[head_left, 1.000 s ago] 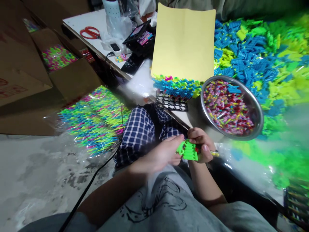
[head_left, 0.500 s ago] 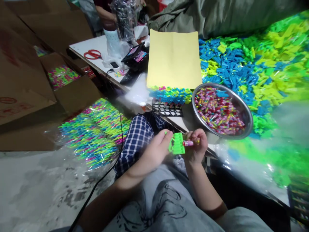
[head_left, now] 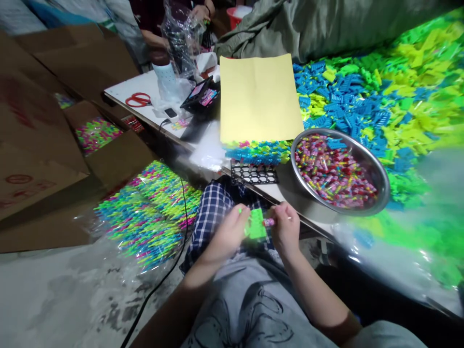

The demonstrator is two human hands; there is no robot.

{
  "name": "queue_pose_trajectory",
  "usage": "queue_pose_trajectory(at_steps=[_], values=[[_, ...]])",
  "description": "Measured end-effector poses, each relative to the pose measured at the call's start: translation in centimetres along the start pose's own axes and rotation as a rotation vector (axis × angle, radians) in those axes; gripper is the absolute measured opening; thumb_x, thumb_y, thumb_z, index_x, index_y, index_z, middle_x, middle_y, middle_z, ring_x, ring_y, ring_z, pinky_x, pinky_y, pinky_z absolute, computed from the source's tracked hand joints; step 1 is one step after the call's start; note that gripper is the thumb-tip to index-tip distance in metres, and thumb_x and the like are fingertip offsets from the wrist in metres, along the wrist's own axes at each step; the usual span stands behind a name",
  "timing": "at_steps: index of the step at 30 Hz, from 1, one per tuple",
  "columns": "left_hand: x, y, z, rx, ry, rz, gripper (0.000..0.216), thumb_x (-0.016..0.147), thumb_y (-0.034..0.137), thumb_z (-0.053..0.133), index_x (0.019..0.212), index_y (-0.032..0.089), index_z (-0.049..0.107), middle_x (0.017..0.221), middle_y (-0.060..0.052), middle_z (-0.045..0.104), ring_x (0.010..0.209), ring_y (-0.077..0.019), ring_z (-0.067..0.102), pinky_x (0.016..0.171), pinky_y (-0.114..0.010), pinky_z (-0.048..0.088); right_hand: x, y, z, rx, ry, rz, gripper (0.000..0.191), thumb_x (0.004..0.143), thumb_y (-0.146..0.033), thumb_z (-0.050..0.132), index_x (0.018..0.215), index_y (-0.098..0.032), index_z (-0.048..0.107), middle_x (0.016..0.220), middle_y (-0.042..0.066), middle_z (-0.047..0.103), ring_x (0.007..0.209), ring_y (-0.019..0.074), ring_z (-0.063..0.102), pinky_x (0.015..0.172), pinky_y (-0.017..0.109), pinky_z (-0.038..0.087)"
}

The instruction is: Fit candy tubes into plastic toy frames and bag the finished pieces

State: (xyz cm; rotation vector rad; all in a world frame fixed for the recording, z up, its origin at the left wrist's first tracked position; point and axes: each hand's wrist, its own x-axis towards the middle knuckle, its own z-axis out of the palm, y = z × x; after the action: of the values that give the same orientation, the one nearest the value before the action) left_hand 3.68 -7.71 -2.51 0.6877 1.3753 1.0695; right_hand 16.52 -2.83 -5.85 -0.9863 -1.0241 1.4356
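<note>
Over my lap, my left hand [head_left: 234, 227] pinches a bright green plastic piece [head_left: 257, 224] by its left side. The piece is flat and ribbed, with a loop-like part near my fingers. My right hand [head_left: 286, 224] is closed around a small pink wrapped tube [head_left: 269, 222], whose left end points at the green piece's right edge. Whether the two touch I cannot tell. Just beyond my right hand, a metal bowl [head_left: 384, 188] on the table holds many similar small tubes and one blue plastic piece.
Blue, yellow and green plastic pieces [head_left: 344, 96] are heaped at the right. Yellow card [head_left: 259, 96] covers a stack of pieces above a black grid tray [head_left: 253, 174]. Red scissors [head_left: 138, 100] lie far left; cardboard boxes [head_left: 36, 183] and bagged colourful sticks [head_left: 145, 217] are below. A co-worker's hand [head_left: 201, 12] shows behind.
Both hands have shifted slightly left and down in view with the green piece. The right hand's tube shows less, its fingers closer around it. The camera view has also moved.
</note>
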Motion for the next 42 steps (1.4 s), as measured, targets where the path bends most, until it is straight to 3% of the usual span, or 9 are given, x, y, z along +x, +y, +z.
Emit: queue_pose_trajectory(at_steps=[5,8,13,17,20,24,28,34,42], values=[[1.6,1.6,-3.5,0.057,0.049,-0.037,0.034,0.072,0.046,0.057,0.06,0.017,0.045,0.044,0.007,0.038,0.038,-0.0048,0.032,0.037,-0.017,0.023,1.4,-1.1,-1.0,-0.356,-0.629,0.179,0.02,0.073,-0.031,0.065,0.084,-0.017,0.055,0.069,-0.003,0.056,0.059,0.0102,0.05,0.054,0.022,0.039],[2.2,1.9,-4.9,0.095,0.027,-0.036,0.035,0.068,0.048,0.061,0.06,0.017,0.047,0.041,0.008,0.037,0.033,-0.004,0.029,0.033,-0.017,0.02,2.1,-1.5,-1.3,-0.639,-0.746,0.042,0.019,0.077,-0.032,0.062,0.091,-0.019,0.061,0.08,0.002,0.061,0.072,0.0149,0.053,0.068,0.03,0.042],[6.5,-1.2,-6.8,0.027,0.008,-0.041,0.057,0.074,0.068,0.031,0.076,0.016,0.054,0.047,0.004,0.046,0.036,-0.0085,0.042,0.035,-0.019,0.03,3.6,0.0,-1.8,-0.791,-0.606,-0.135,0.019,0.076,-0.033,0.063,0.091,-0.021,0.068,0.083,0.006,0.061,0.08,0.019,0.053,0.074,0.034,0.041],[12.1,-4.6,-7.7,0.1,0.13,0.007,0.051,0.076,0.062,0.035,0.074,0.015,0.055,0.04,0.006,0.039,0.031,-0.0073,0.033,0.033,-0.019,0.021,4.1,2.0,-2.0,-0.5,-0.499,0.169,0.025,0.073,-0.034,0.064,0.094,-0.02,0.067,0.082,0.004,0.063,0.074,0.0166,0.057,0.069,0.03,0.044],[14.9,-6.1,-7.1,0.107,0.138,0.075,0.044,0.075,0.058,0.042,0.073,0.016,0.054,0.045,0.005,0.044,0.038,-0.0088,0.039,0.039,-0.021,0.028,3.5,2.9,-1.8,-0.231,-0.411,0.387,0.028,0.069,-0.031,0.068,0.094,-0.02,0.063,0.077,0.001,0.066,0.069,0.0146,0.059,0.066,0.027,0.045],[15.9,-7.4,-5.6,0.099,0.108,0.16,0.037,0.068,0.052,0.055,0.068,0.016,0.055,0.057,0.002,0.053,0.052,-0.0113,0.049,0.05,-0.023,0.036,2.8,3.1,-1.3,-0.107,-0.369,0.394,0.021,0.07,-0.029,0.067,0.087,-0.019,0.061,0.072,0.0,0.066,0.061,0.0122,0.058,0.06,0.024,0.044],[15.3,-9.1,-4.8,0.106,0.093,0.172,0.042,0.075,0.056,0.044,0.065,0.016,0.055,0.046,0.004,0.045,0.042,-0.0103,0.042,0.044,-0.023,0.034,3.2,3.4,-0.3,-0.221,-0.214,0.165,0.02,0.071,-0.031,0.064,0.087,-0.019,0.059,0.074,0.001,0.063,0.066,0.016,0.06,0.063,0.029,0.046],[14.7,-11.5,-5.1,0.088,0.162,0.223,0.043,0.082,0.055,0.031,0.073,0.018,0.051,0.049,0.005,0.042,0.04,-0.0087,0.04,0.041,-0.021,0.034,6.5,6.7,2.4,-0.808,0.351,-0.525,0.013,0.077,-0.026,0.057,0.085,-0.018,0.063,0.085,0.006,0.065,0.087,0.0204,0.057,0.084,0.038,0.037],[14.3,-12.1,-5.5,0.077,0.147,0.248,0.04,0.082,0.053,0.034,0.075,0.017,0.051,0.053,0.005,0.042,0.044,-0.0078,0.042,0.043,-0.019,0.036,9.8,10.1,5.0,-1.026,0.353,-0.644,0.014,0.081,-0.024,0.054,0.082,-0.018,0.067,0.073,0.003,0.067,0.081,0.0179,0.056,0.08,0.034,0.031]])
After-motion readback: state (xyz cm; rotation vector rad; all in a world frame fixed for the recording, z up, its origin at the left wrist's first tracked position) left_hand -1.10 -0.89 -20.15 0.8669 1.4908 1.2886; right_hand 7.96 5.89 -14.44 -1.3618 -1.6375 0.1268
